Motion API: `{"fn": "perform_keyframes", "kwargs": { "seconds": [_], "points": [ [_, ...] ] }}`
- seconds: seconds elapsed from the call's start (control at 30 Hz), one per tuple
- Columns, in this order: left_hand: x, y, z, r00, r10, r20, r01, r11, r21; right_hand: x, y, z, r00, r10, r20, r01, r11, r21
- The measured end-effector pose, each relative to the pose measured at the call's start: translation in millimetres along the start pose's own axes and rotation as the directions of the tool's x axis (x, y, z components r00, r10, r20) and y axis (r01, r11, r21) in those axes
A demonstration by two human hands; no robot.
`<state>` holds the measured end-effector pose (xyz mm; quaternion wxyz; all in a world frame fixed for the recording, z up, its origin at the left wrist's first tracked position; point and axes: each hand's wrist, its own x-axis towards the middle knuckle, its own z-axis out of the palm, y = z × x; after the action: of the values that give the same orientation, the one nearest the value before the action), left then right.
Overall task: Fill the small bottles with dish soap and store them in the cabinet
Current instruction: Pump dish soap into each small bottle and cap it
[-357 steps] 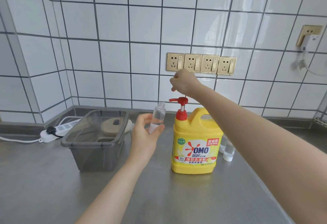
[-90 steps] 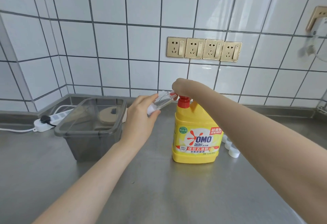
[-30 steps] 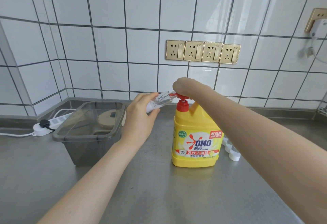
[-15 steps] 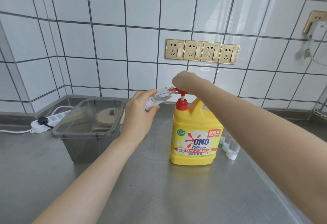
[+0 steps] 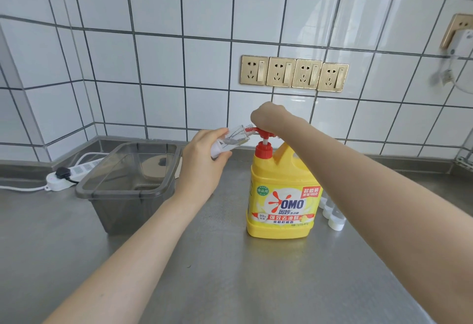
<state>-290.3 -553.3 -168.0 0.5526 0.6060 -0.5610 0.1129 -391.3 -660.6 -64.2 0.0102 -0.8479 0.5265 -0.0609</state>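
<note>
Left hand (image 5: 202, 159) was closed around a small clear plastic bottle (image 5: 231, 139), held tilted nearly flat with its open mouth against the red pump nozzle (image 5: 256, 130). Right hand (image 5: 266, 116) lay curled over that pump head; its finger positions could not be told. The pump topped a large yellow plastic dish soap jug (image 5: 281, 200) standing on the stainless steel counter (image 5: 230, 272). Several small capped bottles (image 5: 332, 213) stood just right of the jug, partly hidden by the forearm. A grey translucent plastic bin (image 5: 130, 185) sat left of the jug, with a white power strip (image 5: 74, 174) behind it.
</note>
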Motion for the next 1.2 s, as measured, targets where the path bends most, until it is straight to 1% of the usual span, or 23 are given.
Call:
{"fn": "perform_keyframes", "kwargs": {
  "seconds": [0.17,0.33,0.43,0.6,0.67,0.77,0.87,0.97,1.07,1.2],
  "points": [
    [-6,-2,2,1.000,-0.011,-0.002,0.011,1.000,-0.011,3,-2,9,1.000,-0.006,0.001,0.006,1.000,-0.007],
    [-9,-9,6,1.000,-0.026,0.012,0.026,0.999,-0.018,11,-2,20,1.000,0.010,0.013,-0.011,0.998,0.055],
    [-11,-11,7,0.999,-0.028,0.015,0.028,0.999,-0.021,12,-1,24,0.998,0.039,0.044,-0.044,0.993,0.109],
    [-6,-6,4,0.999,-0.035,-0.002,0.035,0.999,-0.027,0,-2,6,0.996,0.031,0.082,-0.042,0.989,0.140],
    [-1,-4,3,1.000,-0.024,-0.008,0.024,0.999,-0.021,-3,-1,-2,0.997,0.016,0.072,-0.024,0.993,0.117],
    [4,-1,1,1.000,-0.016,-0.012,0.016,1.000,-0.020,-1,1,-8,1.000,0.016,0.001,-0.017,0.994,0.104],
    [5,0,0,1.000,-0.011,-0.012,0.011,1.000,-0.012,0,3,-10,0.998,0.015,-0.065,-0.005,0.987,0.158],
    [4,0,0,1.000,-0.020,-0.015,0.019,1.000,-0.019,-1,2,-9,0.997,0.014,-0.078,0.001,0.981,0.192],
    [4,-1,1,1.000,-0.021,-0.010,0.021,1.000,-0.009,-3,1,-7,1.000,0.018,-0.025,-0.011,0.975,0.223],
    [1,-2,2,1.000,-0.010,-0.012,0.010,1.000,-0.015,-5,1,-3,1.000,-0.008,0.023,0.003,0.979,0.203]
  ]
}}
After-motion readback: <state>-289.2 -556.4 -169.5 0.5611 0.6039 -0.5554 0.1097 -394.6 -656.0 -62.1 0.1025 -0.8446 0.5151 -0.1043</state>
